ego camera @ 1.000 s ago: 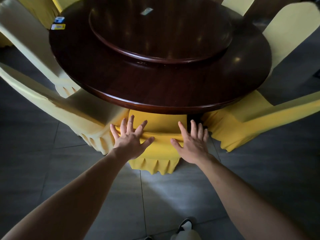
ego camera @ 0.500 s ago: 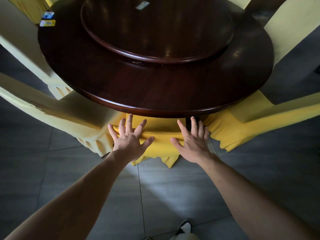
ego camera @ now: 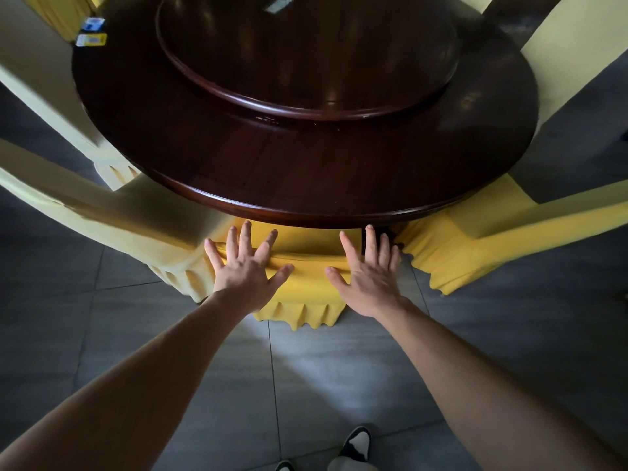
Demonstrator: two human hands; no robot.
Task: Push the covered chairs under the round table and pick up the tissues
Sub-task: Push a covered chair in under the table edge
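A yellow-covered chair [ego camera: 307, 287] stands in front of me, its seat tucked under the near rim of the dark round wooden table [ego camera: 306, 185]. My left hand [ego camera: 246, 270] lies flat with spread fingers on the left part of the chair's top edge. My right hand [ego camera: 368, 273] lies flat on the right part. Neither hand grips anything. Two small tissue packs, one blue [ego camera: 92, 24] and one yellow [ego camera: 91, 39], lie at the table's far left edge. A small white packet [ego camera: 278, 4] rests on the raised turntable [ego camera: 306, 56].
More covered chairs ring the table: a pale one at near left [ego camera: 112, 219], another further left [ego camera: 40, 83], a yellow one at right [ego camera: 482, 243], a pale back at far right [ego camera: 571, 52]. Grey floor tiles [ego camera: 306, 375] lie below, with my shoes [ego camera: 356, 443] at the bottom.
The chair has slid a little further under the table with both hands flat on it. The view has shifted closer to the table.
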